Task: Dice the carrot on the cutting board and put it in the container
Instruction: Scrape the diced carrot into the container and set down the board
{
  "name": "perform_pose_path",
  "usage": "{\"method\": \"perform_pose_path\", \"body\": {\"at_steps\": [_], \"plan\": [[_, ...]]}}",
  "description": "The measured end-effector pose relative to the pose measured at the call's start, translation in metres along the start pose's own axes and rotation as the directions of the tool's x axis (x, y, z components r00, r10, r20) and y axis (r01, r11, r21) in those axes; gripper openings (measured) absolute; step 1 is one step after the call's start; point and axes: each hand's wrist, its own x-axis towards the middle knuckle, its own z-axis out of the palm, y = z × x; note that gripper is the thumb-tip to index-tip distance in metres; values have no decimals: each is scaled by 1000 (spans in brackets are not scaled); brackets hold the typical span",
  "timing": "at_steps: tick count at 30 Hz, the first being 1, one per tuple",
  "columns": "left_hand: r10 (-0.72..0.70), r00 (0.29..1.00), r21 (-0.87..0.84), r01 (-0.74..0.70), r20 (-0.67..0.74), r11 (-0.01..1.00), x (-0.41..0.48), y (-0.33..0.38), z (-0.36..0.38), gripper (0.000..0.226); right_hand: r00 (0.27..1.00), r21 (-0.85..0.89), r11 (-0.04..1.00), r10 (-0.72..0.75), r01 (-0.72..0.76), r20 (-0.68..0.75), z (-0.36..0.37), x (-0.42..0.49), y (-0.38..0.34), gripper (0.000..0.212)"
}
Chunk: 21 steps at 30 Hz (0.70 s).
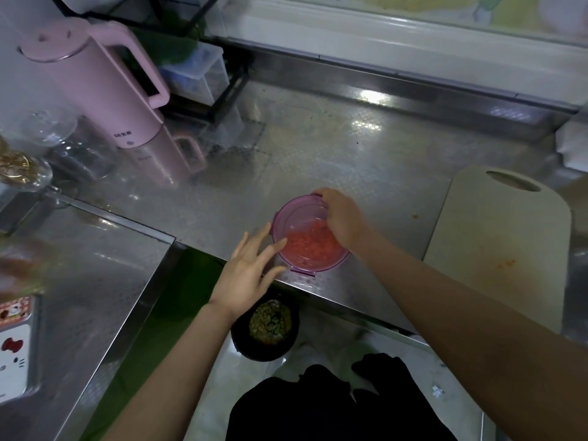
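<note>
One round pink container (281, 214) stands at the front edge of the steel surface (318, 148), holding diced carrot (310, 245) heaped toward its right side. Right hand (342, 218) grips the far rim; left hand (246, 275) lies open, fingers spread, tips at the near wall. One cutting board (496, 243), orange-stained, lies to the right. One pink kettle (95, 81) stands far left.

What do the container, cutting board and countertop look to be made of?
The container: likely plastic, translucent glossy purple; the diced carrot shows through the wall, and there are clip tabs on the rim. The cutting board: probably plastic, matte off-white, with a cut-out handle slot and orange stains. The countertop: looks like stainless steel with a fine embossed pattern; it mirrors the pink kettle and the light.
</note>
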Motion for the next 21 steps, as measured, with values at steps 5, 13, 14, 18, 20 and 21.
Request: {"method": "perform_pose_path", "body": {"at_steps": [5, 13, 14, 18, 20, 21], "plan": [[75, 996, 50, -78, 54, 996, 6, 2, -15, 34, 1000, -18, 1000, -12, 12, 21, -5, -2, -1, 43], [-107, 994, 0, 107, 5, 994, -10, -4, -8, 8, 989, -66, 989, 125, -131, -79, -9, -13, -8, 48], [-147, 988, 17, 147, 44, 989, -13, -8, -2, 22, 975, 17, 980, 197, -196, -101, -10, -18, -8, 51], [-263, 950, 48, 258, 168, 965, -14, -13, 16, 49, 927, 84, 923, 373, -375, 30, -13, -42, 5, 47], [-302, 937, 45, 299, 177, 953, -13, -10, 22, 48, 927, 103, 922, 366, -373, 84, -11, -48, 11, 37], [-320, 933, 30, 319, 163, 947, -13, -8, 24, 47, 928, 138, 918, 363, -371, 85, -11, -49, 13, 38]]}}
